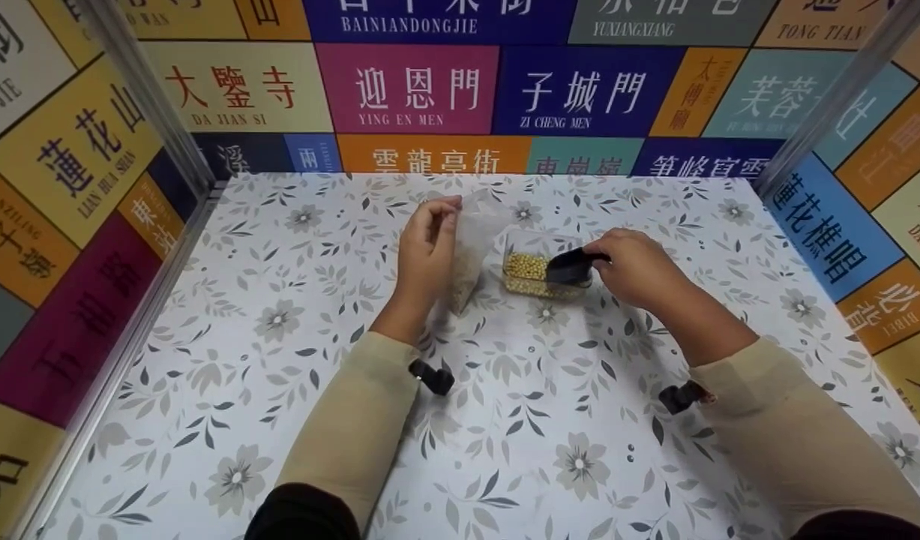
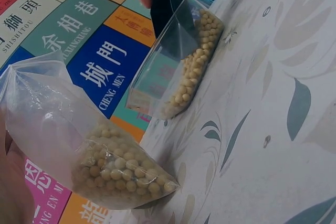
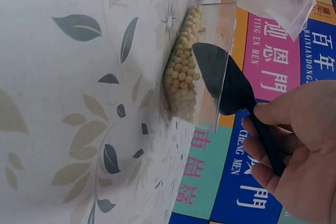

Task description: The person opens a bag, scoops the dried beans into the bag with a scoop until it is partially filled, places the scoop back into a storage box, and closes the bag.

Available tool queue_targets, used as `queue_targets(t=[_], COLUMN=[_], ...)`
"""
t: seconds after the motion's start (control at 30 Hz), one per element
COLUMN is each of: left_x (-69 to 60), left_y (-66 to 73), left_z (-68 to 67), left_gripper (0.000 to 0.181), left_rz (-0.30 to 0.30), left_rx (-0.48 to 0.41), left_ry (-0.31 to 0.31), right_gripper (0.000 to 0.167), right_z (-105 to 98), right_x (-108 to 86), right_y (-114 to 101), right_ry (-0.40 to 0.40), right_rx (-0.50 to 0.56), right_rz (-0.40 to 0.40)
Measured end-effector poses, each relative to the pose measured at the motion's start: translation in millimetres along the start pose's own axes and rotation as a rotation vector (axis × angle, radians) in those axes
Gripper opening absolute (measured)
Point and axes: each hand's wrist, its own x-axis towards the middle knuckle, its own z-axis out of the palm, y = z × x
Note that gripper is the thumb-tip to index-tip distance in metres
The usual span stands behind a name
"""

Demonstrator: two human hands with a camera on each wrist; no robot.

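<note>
My left hand (image 1: 424, 259) grips the upper part of a clear plastic bag (image 1: 471, 251), whose bottom, filled with round yellowish beans (image 2: 123, 174), rests on the table. Just right of it stands a clear rectangular container (image 1: 510, 283) with a layer of similar beans (image 3: 182, 72). The fingers of my right hand (image 1: 639, 274) are curled round the handle of a black scoop (image 1: 568, 266). In the right wrist view the scoop (image 3: 223, 80) reaches tilted into the container, its tip close to the beans. Whether beans lie in the scoop I cannot tell.
A white tablecloth (image 1: 504, 420) with grey flowers and leaves covers the table. Colourful panels with lettering (image 1: 407, 88) stand behind it and on both sides, with metal posts at the corners. Black devices are strapped at both wrists.
</note>
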Motion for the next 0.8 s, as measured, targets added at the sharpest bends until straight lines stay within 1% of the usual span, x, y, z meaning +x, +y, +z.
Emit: queue_targets(t=[0.23,0.4,0.53,0.67,0.8], left_x=[0.3,0.7,0.4,-0.1,0.2], left_y=[2.8,3.0,1.6,0.5,-0.6], left_z=[1.0,1.1,0.6,0.4,0.8], left_gripper=[0.011,0.012,0.013,0.012,0.011], left_rz=[-0.021,-0.014,0.002,0.005,0.008], left_rx=[0.005,0.004,0.019,0.026,0.016], left_ry=[0.0,-0.001,0.001,0.004,0.006], right_gripper=[0.035,0.036,0.037,0.037,0.037], right_z=[2,4,5,9,15], right_x=[4.6,8.1,10.7,14.8,20.5], right_y=[-7,-12,-13,-11,-9], right_ry=[-0.016,-0.023,-0.039,-0.05,-0.058], right_rx=[-0.048,-0.065,-0.021,0.037,0.068], right_rz=[0.012,0.009,0.016,-0.007,-0.036])
